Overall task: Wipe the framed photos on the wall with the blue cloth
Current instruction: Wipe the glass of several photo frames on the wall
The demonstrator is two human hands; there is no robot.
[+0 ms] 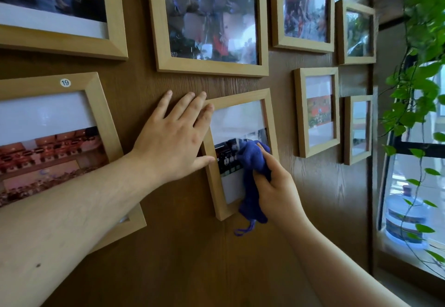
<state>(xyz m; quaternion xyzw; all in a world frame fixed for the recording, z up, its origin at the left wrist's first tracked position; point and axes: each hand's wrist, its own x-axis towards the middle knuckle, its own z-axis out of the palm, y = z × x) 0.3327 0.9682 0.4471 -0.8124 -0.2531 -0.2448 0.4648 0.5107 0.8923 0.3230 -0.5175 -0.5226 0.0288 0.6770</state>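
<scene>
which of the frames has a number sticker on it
The frame at the far left of the lower row, under the left forearm: a round white sticker reading 19 sits on its top edge. No other shows one.

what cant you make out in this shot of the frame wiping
Head view only:
- Small frame: lower right corner and part of its photo, hidden by the blue cloth and right hand.
- Its left edge, partly under the left hand.
- Frame 19: cut off by the left edge, bottom behind the forearm.
- Top photos: blurred, glare.
</scene>
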